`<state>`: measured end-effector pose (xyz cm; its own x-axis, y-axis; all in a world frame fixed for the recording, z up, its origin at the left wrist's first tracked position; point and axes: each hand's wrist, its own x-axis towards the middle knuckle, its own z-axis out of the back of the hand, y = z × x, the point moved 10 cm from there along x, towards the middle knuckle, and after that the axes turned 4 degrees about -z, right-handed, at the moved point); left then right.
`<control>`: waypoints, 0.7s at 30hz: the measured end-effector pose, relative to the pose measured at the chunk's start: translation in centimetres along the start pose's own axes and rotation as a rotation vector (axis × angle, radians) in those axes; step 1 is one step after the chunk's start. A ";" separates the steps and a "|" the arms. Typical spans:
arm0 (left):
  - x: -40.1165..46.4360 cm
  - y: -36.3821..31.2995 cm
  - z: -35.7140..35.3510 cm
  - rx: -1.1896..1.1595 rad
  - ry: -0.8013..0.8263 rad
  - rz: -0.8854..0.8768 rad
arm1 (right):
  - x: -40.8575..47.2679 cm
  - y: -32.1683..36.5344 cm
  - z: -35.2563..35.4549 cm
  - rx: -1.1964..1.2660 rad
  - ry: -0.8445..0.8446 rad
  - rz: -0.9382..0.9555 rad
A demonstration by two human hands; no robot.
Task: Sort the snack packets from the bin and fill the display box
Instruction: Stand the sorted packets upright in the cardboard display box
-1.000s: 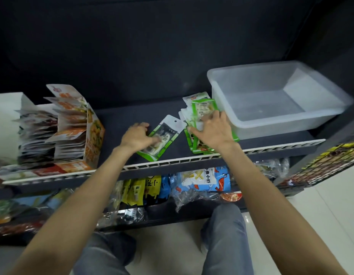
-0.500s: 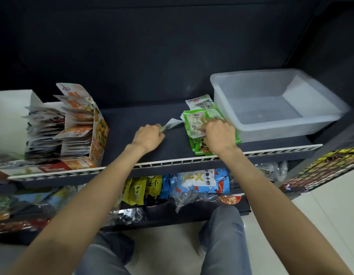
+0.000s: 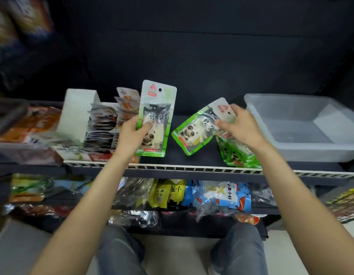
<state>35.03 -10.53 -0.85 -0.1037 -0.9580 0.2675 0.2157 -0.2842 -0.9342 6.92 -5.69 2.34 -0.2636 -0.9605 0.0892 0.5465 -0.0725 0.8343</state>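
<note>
My left hand [image 3: 132, 135] grips a green panda snack packet [image 3: 158, 108] upright above the dark shelf, just right of the display box [image 3: 78, 112]. My right hand [image 3: 239, 128] pinches a second green panda packet [image 3: 196, 132], tilted, over the shelf. Under my right wrist, more green packets [image 3: 237, 155] lie stacked on the shelf. The clear plastic bin [image 3: 303, 149] stands at the right with nothing visible inside. The display box holds several packets standing in rows.
The shelf has a white ribbed front rail [image 3: 192, 167]. Below it a lower shelf holds yellow [image 3: 168, 193] and blue snack bags [image 3: 225, 195]. Orange packets [image 3: 33, 124] are stacked at far left. My knees show at the bottom.
Both hands have lifted off the shelf, each with one green packet; the left packet now stands upright. The view has shifted left, so the box sits nearer the middle.
</note>
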 end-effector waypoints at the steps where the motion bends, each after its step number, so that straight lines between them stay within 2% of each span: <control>1: -0.6 -1.3 1.5 -0.042 -0.022 -0.021 | 0.1 0.7 -1.2 -0.019 0.024 0.006; 3: -1.6 -4.7 4.6 -0.091 -0.070 -0.102 | 0.0 2.6 -3.1 -0.153 -0.003 0.094; 5: -2.4 -9.0 7.4 -0.073 -0.100 -0.247 | -0.6 4.8 -4.5 -0.329 -0.101 0.218; 7: -2.7 -12.3 9.8 -0.005 -0.113 -0.368 | -1.1 6.5 -5.6 -0.324 -0.157 0.281; 9: -2.2 -13.1 12.4 0.036 -0.138 -0.405 | -1.1 8.0 -6.6 -0.255 -0.186 0.308; 14: 0.1 -8.4 18.3 0.235 -0.152 -0.379 | -0.6 10.6 -8.8 0.021 -0.125 0.273; 18: 0.7 -4.2 20.3 0.461 -0.149 -0.337 | -1.2 12.7 -8.7 0.113 -0.209 0.306; 21: 1.0 -1.0 21.6 0.599 -0.154 -0.257 | -1.2 13.4 -9.2 0.221 -0.202 0.280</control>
<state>55.64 -12.01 5.48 -0.0939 -0.8390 0.5360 0.7086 -0.4344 -0.5560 21.84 -7.97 8.38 -0.2916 -0.8615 0.4158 0.4413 0.2645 0.8575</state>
